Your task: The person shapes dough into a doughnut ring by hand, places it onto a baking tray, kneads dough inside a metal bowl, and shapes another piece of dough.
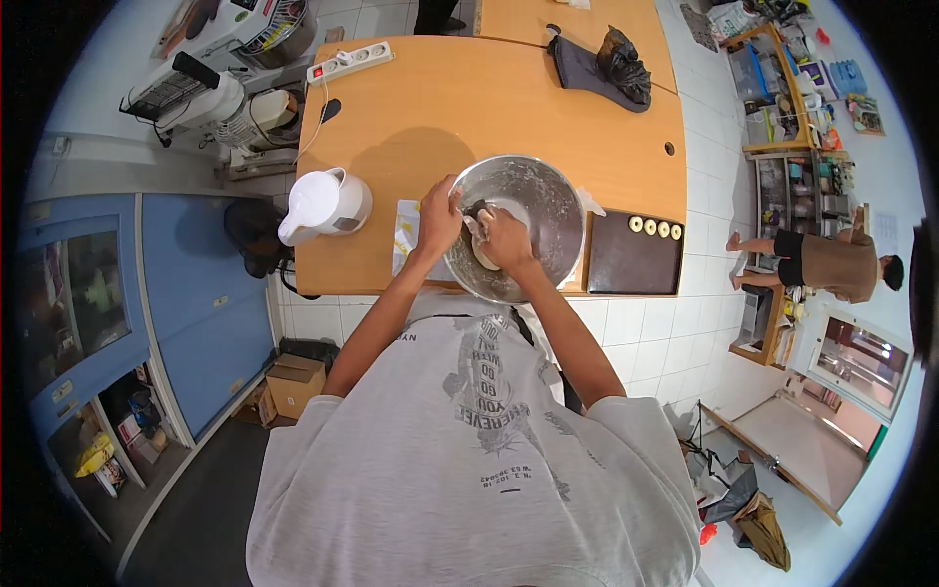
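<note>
A large steel bowl (551, 230) with pale smears inside sits at the table's front. My left hand (440, 217) grips its left rim. Inside it, my right hand (506, 240) has curled fingers coated pale, pressed on a lump of pale dough (485, 256); something dark beside the fingers is too small to make out. A dark tray (634, 266) to the right holds several small pale rings (649, 227) in a row. A white sheet (406, 235) lies left of the bowl, beside a white pitcher (328, 201).
The wooden table (411, 108) also bears a power strip (350, 61) and a dark cloth with a black bundle (616, 73). Machines (225, 103) stand back left, blue cabinets (205, 303) left. A person (822, 264) stands at right by shelves. Boxes (293, 386) are on the floor.
</note>
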Available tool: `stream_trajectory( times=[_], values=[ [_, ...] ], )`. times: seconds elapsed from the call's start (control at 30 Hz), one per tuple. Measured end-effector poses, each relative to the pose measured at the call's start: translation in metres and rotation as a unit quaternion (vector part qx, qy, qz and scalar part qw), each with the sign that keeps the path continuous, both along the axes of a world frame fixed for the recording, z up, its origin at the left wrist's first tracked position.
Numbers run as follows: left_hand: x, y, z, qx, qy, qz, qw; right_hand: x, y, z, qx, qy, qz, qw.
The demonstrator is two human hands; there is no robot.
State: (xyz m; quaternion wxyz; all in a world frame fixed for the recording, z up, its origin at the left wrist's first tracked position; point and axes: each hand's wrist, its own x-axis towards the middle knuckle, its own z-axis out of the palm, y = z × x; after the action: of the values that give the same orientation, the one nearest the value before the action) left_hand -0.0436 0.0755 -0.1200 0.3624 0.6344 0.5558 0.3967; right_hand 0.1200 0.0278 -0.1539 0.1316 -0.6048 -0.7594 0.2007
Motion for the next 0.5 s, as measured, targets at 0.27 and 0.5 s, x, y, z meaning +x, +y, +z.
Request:
stream_trajectory(
  times=[0.27, 0.5],
  values=[
    [-0.001, 0.0, -0.004, -0.007, 0.013, -0.008, 1.0, -0.006, 0.01, -0.003, -0.015, -0.03, -0.009, 0.999],
    [0.0, 0.001, -0.003, -0.02, 0.005, -0.014, 1.0, -0.007, 0.026, 0.001, -0.091, -0.024, -0.157, 0.983]
  ],
)
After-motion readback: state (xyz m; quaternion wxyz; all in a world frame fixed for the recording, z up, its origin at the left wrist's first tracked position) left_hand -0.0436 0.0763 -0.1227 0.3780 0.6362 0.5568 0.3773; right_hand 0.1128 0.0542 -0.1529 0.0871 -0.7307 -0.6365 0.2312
